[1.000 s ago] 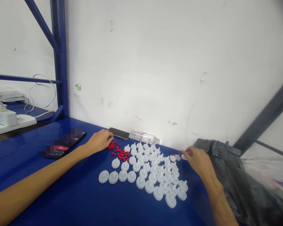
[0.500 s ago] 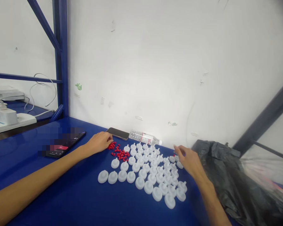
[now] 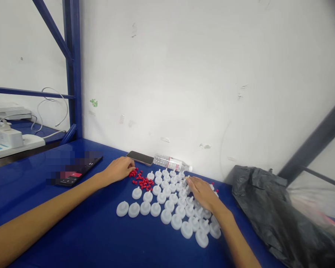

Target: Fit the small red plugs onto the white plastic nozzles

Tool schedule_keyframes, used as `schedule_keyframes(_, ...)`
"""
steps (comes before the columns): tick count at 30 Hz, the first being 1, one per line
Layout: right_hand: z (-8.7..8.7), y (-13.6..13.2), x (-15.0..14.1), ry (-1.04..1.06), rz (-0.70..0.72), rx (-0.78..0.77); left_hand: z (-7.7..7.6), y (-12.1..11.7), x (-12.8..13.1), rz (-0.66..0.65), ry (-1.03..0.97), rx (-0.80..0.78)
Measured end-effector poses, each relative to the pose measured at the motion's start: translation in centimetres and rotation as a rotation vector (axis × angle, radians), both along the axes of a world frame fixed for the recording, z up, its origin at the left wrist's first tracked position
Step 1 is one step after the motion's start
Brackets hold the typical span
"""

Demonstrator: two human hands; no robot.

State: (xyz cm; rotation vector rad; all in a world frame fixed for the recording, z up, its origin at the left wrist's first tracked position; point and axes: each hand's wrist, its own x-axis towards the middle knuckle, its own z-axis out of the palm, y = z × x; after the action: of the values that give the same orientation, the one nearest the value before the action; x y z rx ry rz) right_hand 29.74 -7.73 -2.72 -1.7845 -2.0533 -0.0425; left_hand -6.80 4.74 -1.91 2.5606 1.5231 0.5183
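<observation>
The right hand [image 3: 201,190], palm down, has fingertips at the white discs [image 3: 169,206] spread before the bottle [image 3: 170,162]; left of it, the left hand [image 3: 120,169] curls by red bits [image 3: 145,183]. I cannot tell whether either grips anything. Right of the bottle slumps a bag [image 3: 268,204], contents hidden.

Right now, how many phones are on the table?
2: a lit phone left of the left hand, and a dark phone beyond that hand, beside the bottle. The black bag could hide others.
</observation>
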Motion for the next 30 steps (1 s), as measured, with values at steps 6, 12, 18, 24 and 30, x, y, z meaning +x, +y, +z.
schedule_keyframes(6,1.7,-0.6,-0.7,0.017,0.043,0.15,0.1,0.5,-0.4,-0.003,-0.022,-0.012)
schedule_keyframes(12,2.5,-1.1,-1.3,0.013,0.067,0.227,0.2,0.9,-0.8,-0.008,-0.02,-0.052)
schedule_keyframes(18,2.4,-1.2,-1.7,0.002,0.072,0.27,0.1,1.0,-0.8,-0.037,-0.019,-0.079)
schedule_keyframes(24,2.2,-1.2,-2.0,-0.011,0.087,0.292,0.1,1.0,-0.8,-0.045,-0.025,-0.079)
schedule_keyframes(30,2.3,-1.3,-2.3,-0.027,0.109,0.317,0.0,0.8,-0.7,-0.019,-0.053,-0.059)
